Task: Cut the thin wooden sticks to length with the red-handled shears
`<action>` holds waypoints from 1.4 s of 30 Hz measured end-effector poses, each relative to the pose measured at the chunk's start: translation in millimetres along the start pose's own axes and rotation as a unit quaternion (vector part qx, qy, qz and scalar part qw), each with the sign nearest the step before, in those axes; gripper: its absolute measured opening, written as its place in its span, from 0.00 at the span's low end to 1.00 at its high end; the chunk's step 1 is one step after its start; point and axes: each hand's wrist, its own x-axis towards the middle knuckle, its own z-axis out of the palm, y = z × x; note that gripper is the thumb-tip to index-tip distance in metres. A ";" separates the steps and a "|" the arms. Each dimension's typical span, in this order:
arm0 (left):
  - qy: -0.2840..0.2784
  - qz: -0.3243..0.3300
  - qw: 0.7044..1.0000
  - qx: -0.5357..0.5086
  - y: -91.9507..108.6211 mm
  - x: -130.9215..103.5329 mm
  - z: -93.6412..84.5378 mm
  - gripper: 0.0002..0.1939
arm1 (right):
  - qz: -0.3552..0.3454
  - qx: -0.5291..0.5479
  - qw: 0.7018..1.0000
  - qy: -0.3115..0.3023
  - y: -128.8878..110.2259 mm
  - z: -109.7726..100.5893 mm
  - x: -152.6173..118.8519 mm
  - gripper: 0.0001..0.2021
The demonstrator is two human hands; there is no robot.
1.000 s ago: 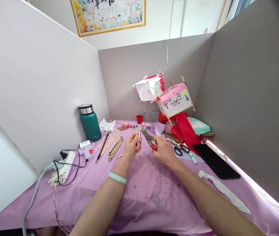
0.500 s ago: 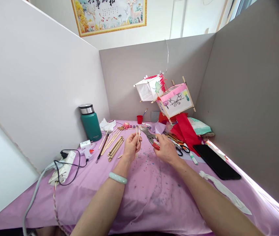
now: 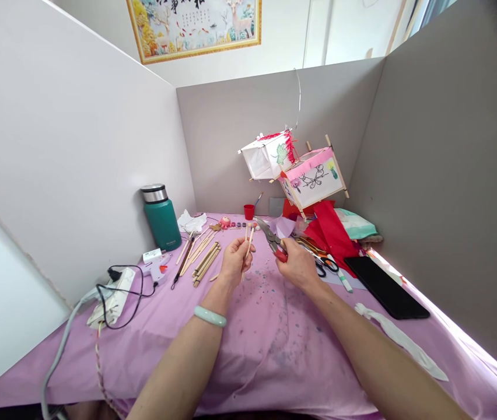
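Two thin wooden sticks (image 3: 250,238) stand nearly upright in my left hand (image 3: 234,260), whose fingers are closed around them. To the right, my right hand (image 3: 297,262) is wrapped round the red handles of a pair of pruning shears (image 3: 270,236). The metal blades point up and left, apart from the sticks. Left of my left hand lie a bundle of short bamboo sticks (image 3: 206,263), longer loose sticks (image 3: 196,251) and a dark brush (image 3: 182,261). Black-handled scissors (image 3: 329,265) rest just right of my right hand.
Paper lanterns (image 3: 314,179) hang at the back. A green bottle (image 3: 161,219), glue gun (image 3: 157,269) and power strip (image 3: 112,297) with cables stand left. On the right are red cloth (image 3: 329,233), a black phone (image 3: 386,289) and a white strip (image 3: 401,341). A red cup (image 3: 249,212) stands behind.
The shears have shifted slightly right and away from the sticks. In my left hand the sticks now lean a little more to the right, with their tops closer together.
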 end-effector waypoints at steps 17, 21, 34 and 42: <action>0.097 0.013 0.989 -0.108 4.2 6.4 -4.2 0.18 | 0.159 0.526 0.806 -0.221 -23.4 -4.3 -6.5 0.18; 0.108 0.052 0.987 -0.109 3.3 4.9 -3.1 0.18 | 0.155 0.566 0.769 -0.253 -33.8 -4.3 -11.5 0.17; 0.060 0.088 0.988 -0.108 2.0 2.5 1.8 0.17 | 0.226 0.631 0.735 -0.101 -24.4 3.9 -2.9 0.19; 0.013 0.003 0.992 -0.125 9.1 4.7 -9.1 0.12 | 0.126 0.610 0.764 -0.169 -0.3 -18.0 7.2 0.19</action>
